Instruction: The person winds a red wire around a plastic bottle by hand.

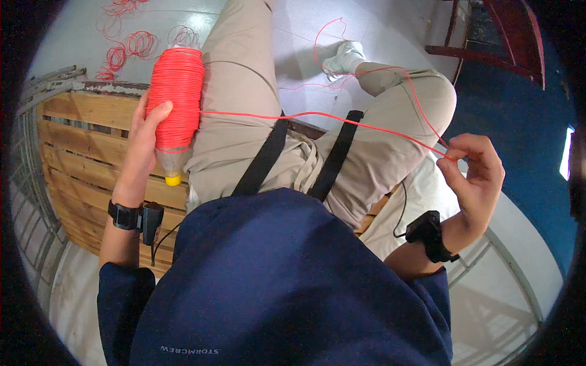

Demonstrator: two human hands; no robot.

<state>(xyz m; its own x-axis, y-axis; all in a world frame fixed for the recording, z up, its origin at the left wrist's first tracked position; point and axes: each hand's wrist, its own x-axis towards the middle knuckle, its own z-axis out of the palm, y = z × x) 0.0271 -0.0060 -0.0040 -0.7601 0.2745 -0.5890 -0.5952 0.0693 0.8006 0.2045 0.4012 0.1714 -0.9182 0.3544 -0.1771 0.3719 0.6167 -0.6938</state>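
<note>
Looks like living quarters, perhaps a bedroom or dormitory, though cannot be pinned down further. Shows a bed-like base of pale brown wooden slats (85, 111), with grey tubular metal railings (516, 271) around and white cloth (430, 189) at right. Also includes a smooth pale grey floor (390, 27) and, partly cut off, dark red wooden furniture (517, 38).

Messy loops of red string (140, 44) lie on the pale, shiny floor (290, 27), and a foot in white (347, 60) rests there too. The person (293, 262) sits on wooden slats (82, 141), and a white cloth (421, 189) lies on them at the right.
</note>
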